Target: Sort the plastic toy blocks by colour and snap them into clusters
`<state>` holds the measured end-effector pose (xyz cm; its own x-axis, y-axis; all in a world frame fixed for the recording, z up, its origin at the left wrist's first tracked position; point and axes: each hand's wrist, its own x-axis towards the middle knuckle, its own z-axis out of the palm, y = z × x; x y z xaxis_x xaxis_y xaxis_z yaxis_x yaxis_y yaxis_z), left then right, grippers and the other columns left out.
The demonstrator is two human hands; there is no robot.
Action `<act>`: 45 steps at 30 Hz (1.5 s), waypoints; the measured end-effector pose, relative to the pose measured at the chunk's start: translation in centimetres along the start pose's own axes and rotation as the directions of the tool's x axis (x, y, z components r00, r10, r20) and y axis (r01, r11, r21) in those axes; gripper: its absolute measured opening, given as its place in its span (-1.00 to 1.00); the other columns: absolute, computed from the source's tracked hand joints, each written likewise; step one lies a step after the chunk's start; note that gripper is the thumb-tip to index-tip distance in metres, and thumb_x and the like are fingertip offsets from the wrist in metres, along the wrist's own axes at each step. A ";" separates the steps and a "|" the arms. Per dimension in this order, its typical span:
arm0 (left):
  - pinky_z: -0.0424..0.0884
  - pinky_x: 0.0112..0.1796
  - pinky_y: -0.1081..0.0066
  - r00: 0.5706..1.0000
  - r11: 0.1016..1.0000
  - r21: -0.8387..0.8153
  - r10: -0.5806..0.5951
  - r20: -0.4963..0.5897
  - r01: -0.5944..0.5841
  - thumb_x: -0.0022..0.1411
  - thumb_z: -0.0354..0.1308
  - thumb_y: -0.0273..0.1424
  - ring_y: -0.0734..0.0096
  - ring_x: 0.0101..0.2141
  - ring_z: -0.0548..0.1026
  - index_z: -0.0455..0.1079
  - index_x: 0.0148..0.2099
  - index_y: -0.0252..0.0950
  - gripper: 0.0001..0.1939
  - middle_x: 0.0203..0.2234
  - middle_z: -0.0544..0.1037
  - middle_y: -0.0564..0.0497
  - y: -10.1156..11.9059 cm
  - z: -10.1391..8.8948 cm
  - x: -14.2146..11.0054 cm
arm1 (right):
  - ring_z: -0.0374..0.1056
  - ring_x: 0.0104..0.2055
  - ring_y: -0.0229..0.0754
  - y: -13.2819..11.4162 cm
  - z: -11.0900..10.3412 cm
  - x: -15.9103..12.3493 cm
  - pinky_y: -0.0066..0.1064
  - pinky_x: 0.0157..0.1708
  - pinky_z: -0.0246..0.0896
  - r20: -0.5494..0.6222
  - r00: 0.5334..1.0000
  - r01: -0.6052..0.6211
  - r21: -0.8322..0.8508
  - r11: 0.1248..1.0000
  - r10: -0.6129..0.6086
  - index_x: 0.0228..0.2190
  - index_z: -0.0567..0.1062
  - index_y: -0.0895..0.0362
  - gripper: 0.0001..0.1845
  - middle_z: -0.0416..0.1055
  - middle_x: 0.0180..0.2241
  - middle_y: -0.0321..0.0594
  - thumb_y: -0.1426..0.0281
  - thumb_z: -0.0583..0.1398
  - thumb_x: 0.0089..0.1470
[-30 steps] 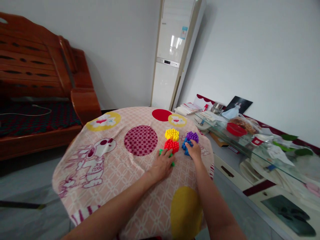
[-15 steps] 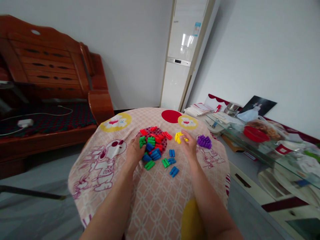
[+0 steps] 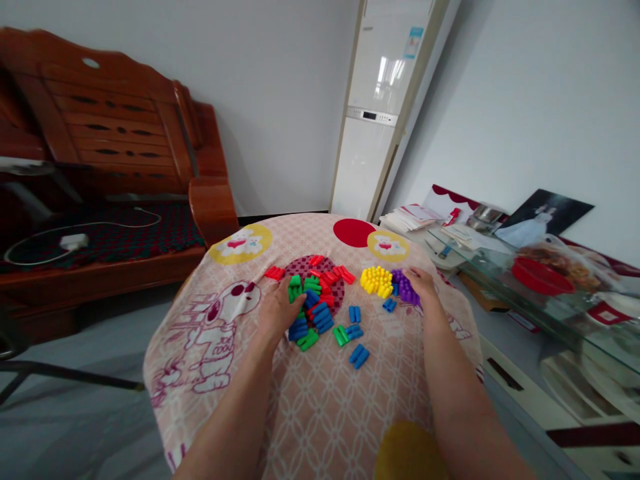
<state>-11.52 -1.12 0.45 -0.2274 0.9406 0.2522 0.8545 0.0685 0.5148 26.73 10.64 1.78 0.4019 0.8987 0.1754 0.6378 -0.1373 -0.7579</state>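
Observation:
My left hand rests against the left side of a mixed pile, its thumb apart from its curved fingers. Green plastic pieces and blue plastic pieces lie beside it, each like small tubes joined in a pair. My right hand lies over the right edge of a cluster of purple pieces, fingers reaching across its back edge; its thumb is hard to make out. Left of the purple cluster stands a tight group of yellow pieces. Red pieces lie at the back of the pile.
A patterned cloth covers the round table. A few loose blue pieces and a green piece lie in front of the pile. To the right is a cluttered glass shelf with a red bowl. A wooden bench stands at left.
My right hand has moved right from the yellow group to the purple cluster, uncovering the yellow pieces and blue ones beside them. My left hand stays by the pile. The view has shifted slightly.

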 end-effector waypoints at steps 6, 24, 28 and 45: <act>0.36 0.06 0.15 1.000 0.999 -0.039 -0.012 0.012 0.012 0.28 0.10 -0.19 0.06 0.08 0.44 0.27 0.24 -0.33 -0.45 0.09 0.47 -0.24 0.4 0.5 0.3 | 0.44 0.01 -0.02 -6.3 6.3 -4.2 -0.15 0.08 0.28 0.446 0.814 0.289 0.247 0.925 -0.373 -0.09 0.58 0.10 -0.56 0.54 -0.05 -0.15 0.27 0.32 -0.07; 0.44 -0.04 0.24 0.985 0.848 -0.520 -0.018 0.174 0.108 0.21 0.08 -0.36 0.20 -0.04 0.52 0.37 0.15 -0.30 -0.54 -0.02 0.56 -0.13 2.1 2.8 6.4 | 0.47 -0.37 -0.21 -11.4 5.3 -9.3 -0.44 -0.48 0.36 0.641 0.554 0.219 0.503 0.836 -0.531 0.04 0.51 0.10 -0.52 0.55 -0.10 -0.14 0.22 0.18 0.11; 0.34 0.10 0.18 0.957 0.870 -0.486 0.203 0.208 -0.079 0.17 0.08 -0.42 0.12 0.09 0.44 0.38 0.17 -0.33 -0.51 0.09 0.50 -0.15 6.1 3.7 8.2 | 0.45 -0.40 -0.22 -7.8 3.4 -5.9 -0.44 -0.46 0.37 0.459 0.821 0.200 0.326 0.924 -0.339 -0.07 0.58 0.14 -0.60 0.58 -0.23 -0.14 0.26 0.20 0.06; -0.14 0.17 -0.42 0.774 0.828 0.069 0.486 0.405 -0.556 0.09 0.27 -0.27 -0.22 0.34 -0.06 0.31 0.23 -0.03 -0.37 0.38 0.01 -0.14 5.4 -1.2 -6.1 | 0.27 0.21 -0.05 -8.5 8.4 -8.1 -0.16 0.25 0.05 0.537 0.594 0.438 0.408 0.801 -0.598 0.05 0.51 0.09 -0.54 0.41 0.14 -0.14 0.24 0.16 0.15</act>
<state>-6.10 -6.91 2.71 0.4288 0.8963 0.1133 0.8665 -0.4435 0.2293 12.51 8.06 1.54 -0.4958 0.8401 0.2201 0.4193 0.4535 -0.7865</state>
